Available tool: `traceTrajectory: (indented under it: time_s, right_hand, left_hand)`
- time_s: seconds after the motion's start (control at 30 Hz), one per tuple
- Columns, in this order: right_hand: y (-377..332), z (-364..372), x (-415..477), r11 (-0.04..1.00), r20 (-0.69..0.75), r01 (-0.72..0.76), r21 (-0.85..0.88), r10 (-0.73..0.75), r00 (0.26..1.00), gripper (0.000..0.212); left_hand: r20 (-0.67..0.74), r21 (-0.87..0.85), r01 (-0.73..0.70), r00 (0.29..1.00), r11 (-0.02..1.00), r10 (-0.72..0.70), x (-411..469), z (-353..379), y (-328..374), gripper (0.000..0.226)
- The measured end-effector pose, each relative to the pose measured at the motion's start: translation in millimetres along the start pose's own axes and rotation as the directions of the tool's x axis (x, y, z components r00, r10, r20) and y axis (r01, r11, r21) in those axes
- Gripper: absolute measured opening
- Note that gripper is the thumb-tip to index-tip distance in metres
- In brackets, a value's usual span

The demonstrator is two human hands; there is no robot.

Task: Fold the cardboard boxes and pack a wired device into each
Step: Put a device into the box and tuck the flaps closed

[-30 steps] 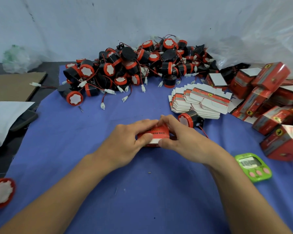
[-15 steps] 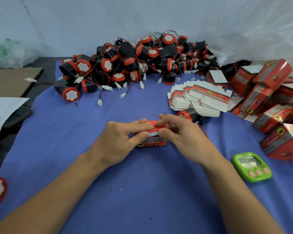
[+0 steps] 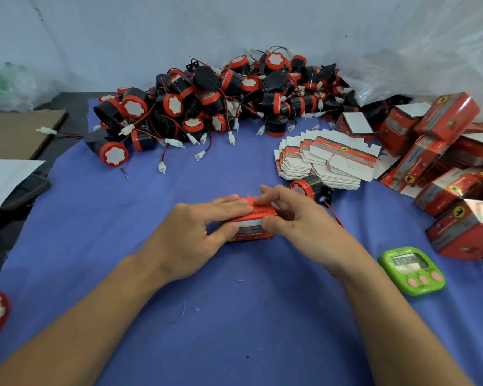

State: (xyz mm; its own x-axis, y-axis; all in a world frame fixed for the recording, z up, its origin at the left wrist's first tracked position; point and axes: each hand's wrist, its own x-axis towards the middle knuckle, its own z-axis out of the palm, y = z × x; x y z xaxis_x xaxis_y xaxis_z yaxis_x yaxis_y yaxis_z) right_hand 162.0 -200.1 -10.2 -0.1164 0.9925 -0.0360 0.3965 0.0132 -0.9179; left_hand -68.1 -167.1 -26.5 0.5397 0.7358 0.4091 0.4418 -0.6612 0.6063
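The left hand [image 3: 195, 235] is pinching the red box [image 3: 253, 234] on the bench [image 3: 234, 316] (fingers on top, thumb in front), and the right hand [image 3: 299, 218] is gripping it likewise. One wired device [image 3: 311, 188] is lying just behind the box

Single head-worn wide-angle view, facing forward and down, close over left hand [image 3: 191, 240], right hand [image 3: 301, 222], cardboard box [image 3: 252, 236] mid-frame; wall [image 3: 151, 29] at top.

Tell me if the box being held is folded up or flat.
Folded up: the red box shows a top face and front side between the left hand and right hand. End flaps: cannot tell.
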Motion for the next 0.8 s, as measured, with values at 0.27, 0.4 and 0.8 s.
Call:
traceTrajectory:
  time_s: [0.27,0.4,0.8]
  right_hand:
    - [-1.2,-3.2,-0.6,0.99,-0.027,-0.003,0.139,0.007,1.0,0.028]
    - [-1.2,-0.9,1.7,0.986,-0.012,-0.04,0.165,0.043,0.999,0.027]
    - [-11.1,2.3,0.5,0.991,0.01,-0.113,-0.075,0.114,0.993,0.039]
  left_hand:
    - [0.022,0.155,-0.082,0.997,0.985,0.079,2.4,-2.7,7.6,0.037]
    - [0.06,0.152,-0.065,0.997,0.986,0.056,1.7,-4.1,7.7,0.036]
    - [-0.049,-0.177,0.399,0.91,0.9,-0.413,10.7,23.2,14.4,0.071]
